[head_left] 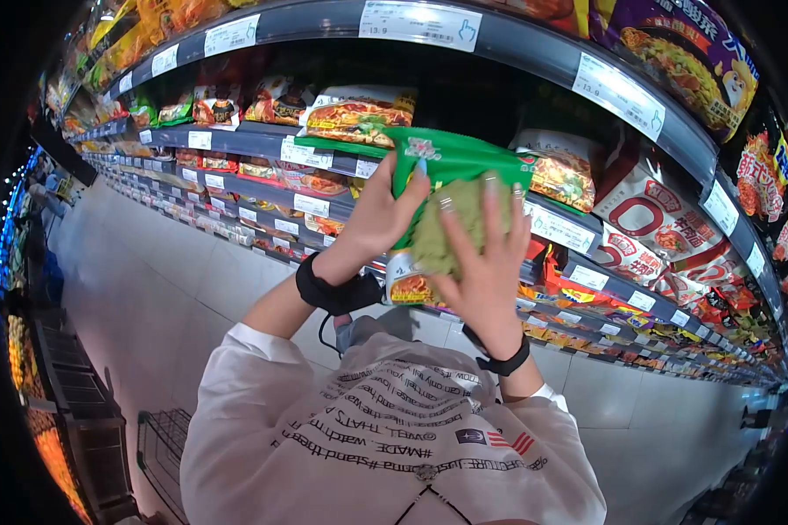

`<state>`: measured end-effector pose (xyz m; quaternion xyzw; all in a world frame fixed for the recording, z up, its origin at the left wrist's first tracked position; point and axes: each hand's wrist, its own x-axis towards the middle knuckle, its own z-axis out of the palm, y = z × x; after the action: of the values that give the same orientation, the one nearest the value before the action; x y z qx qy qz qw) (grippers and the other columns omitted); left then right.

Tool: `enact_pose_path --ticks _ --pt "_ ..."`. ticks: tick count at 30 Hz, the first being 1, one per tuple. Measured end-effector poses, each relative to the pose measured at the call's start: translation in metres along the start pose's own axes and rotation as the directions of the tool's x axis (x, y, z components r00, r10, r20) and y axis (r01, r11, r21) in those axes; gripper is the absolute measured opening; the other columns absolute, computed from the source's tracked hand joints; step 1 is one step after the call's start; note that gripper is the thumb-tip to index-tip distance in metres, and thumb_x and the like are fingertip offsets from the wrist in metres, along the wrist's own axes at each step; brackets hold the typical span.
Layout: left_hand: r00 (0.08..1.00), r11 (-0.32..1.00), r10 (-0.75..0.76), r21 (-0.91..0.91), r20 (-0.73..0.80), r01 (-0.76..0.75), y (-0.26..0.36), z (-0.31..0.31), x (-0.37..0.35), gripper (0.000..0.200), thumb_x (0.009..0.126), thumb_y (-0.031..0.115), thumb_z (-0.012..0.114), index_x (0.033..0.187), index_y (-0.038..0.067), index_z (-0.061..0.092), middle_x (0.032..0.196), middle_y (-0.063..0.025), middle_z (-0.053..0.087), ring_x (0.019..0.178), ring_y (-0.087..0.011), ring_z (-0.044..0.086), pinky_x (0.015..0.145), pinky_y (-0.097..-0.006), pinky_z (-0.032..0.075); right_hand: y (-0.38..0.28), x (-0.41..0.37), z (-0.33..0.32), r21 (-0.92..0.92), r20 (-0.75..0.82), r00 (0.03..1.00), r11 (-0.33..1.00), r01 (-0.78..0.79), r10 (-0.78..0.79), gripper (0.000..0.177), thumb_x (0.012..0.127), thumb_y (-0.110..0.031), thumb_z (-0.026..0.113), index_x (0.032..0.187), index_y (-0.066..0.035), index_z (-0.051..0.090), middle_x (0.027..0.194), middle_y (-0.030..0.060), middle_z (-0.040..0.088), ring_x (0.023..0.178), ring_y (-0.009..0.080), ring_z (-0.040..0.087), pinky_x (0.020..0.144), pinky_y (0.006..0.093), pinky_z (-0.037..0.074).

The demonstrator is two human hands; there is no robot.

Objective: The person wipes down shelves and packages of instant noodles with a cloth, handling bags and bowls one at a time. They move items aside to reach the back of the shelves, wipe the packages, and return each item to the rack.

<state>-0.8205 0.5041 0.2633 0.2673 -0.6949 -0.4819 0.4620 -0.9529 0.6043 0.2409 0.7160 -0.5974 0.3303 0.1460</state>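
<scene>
A green instant noodle packet (pixel 403 179) is held in front of the shelf, tilted, with a food picture showing at its lower end. My left hand (pixel 390 210) grips its left edge, thumb on the front face. Over the packet's face lies a pale green cloth (pixel 446 229), bunched under my right hand (pixel 486 271). The fingers of that hand are spread and press the cloth against the packet. Much of the packet's front is hidden by the cloth and fingers.
Noodle packets (pixel 359 114) stand on the shelf to the left of a dark gap, and another packet (pixel 559 171) stands to its right. Price labels (pixel 420 24) line the shelf edges. A wire basket (pixel 162 446) is at the lower left, on the tiled floor (pixel 193 306).
</scene>
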Motion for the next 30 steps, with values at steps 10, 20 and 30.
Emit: enact_pose_path --ticks 10,20,30 --pt "0.949 0.957 -0.288 0.002 -0.128 0.290 -0.039 -0.020 -0.073 0.032 0.088 0.022 0.046 0.113 0.001 0.044 0.100 -0.0080 0.054 0.089 -0.0128 0.050 0.077 -0.0261 0.040 0.061 -0.040 -0.024 0.482 0.081 0.925 0.798 -0.362 0.370 0.025 0.082 -0.015 0.052 0.105 -0.008 0.060 0.125 0.0145 0.043 0.115 0.0292 0.040 0.094 0.0361 0.031" --pt "0.951 0.976 -0.211 0.005 -0.228 0.218 -0.073 -0.008 -0.104 0.031 0.086 0.023 0.051 0.106 0.000 0.046 0.092 -0.0098 0.058 0.082 -0.0135 0.054 0.072 -0.0265 0.043 0.056 -0.024 -0.052 0.316 0.103 0.976 0.924 -0.216 0.192 0.012 0.065 -0.010 0.069 0.076 -0.005 0.067 0.102 0.0083 0.057 0.098 0.0246 0.048 0.084 0.0343 0.037" --pt "0.862 0.884 -0.448 -0.261 -0.239 0.387 -0.098 0.005 -0.107 0.033 0.088 0.026 0.050 0.109 0.001 0.044 0.094 -0.0063 0.056 0.082 -0.0112 0.053 0.070 -0.0230 0.043 0.020 0.024 -0.040 -0.132 -0.297 0.948 0.989 0.074 -0.110 0.011 0.072 -0.017 0.065 0.080 -0.011 0.059 0.056 0.0024 0.049 0.043 0.0185 0.045 0.039 0.0274 0.034"
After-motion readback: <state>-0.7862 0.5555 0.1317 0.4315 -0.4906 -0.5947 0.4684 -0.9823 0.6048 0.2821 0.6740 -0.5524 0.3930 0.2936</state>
